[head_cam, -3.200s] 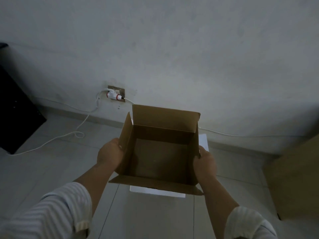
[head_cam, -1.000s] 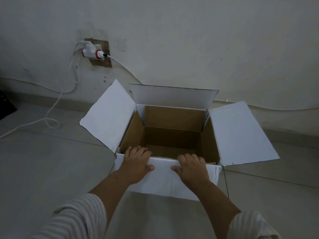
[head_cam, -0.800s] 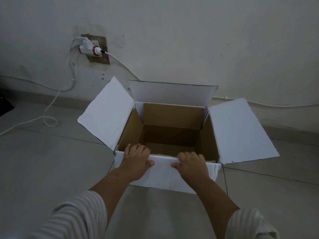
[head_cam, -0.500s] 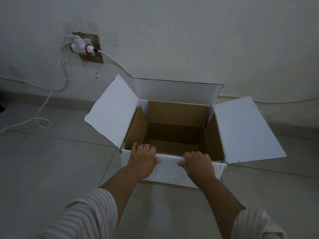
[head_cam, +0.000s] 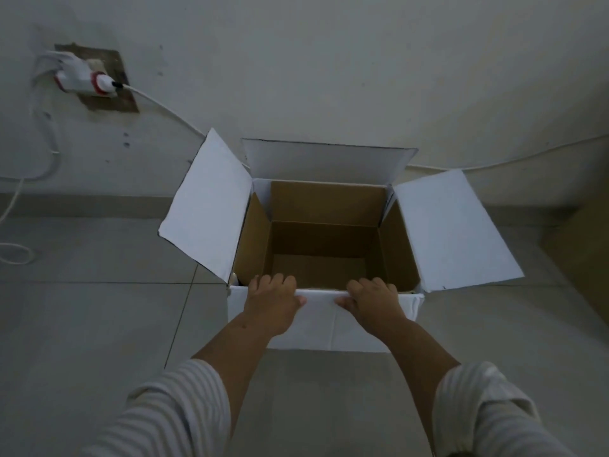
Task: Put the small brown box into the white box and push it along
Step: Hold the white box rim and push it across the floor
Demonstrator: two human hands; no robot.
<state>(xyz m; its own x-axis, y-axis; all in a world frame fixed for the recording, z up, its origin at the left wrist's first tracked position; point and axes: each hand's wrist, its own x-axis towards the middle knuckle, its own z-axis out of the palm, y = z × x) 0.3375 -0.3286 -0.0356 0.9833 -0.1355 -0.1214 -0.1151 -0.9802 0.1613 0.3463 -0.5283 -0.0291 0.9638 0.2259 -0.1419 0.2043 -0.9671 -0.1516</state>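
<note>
The white box (head_cam: 451,232) stands on the tiled floor with its flaps spread open, its far flap against the wall. The small brown box (head_cam: 326,206) sits inside it, open at the top, filling most of the inside. My left hand (head_cam: 272,298) and my right hand (head_cam: 374,300) rest side by side on the folded-down near flap. Their fingers hook over the white box's near rim, thumbs pointing toward each other. The brown box looks empty inside.
A wall socket with a white plug (head_cam: 87,77) is at upper left. White cables run along the wall (head_cam: 494,164) and loop on the floor (head_cam: 13,255). A brown cardboard surface (head_cam: 586,252) stands at the right edge.
Three seconds ago both hands held the brown box in the air; now it sits inside the white box. Over the last second the hands stay on the near rim as the box slides toward the wall.
</note>
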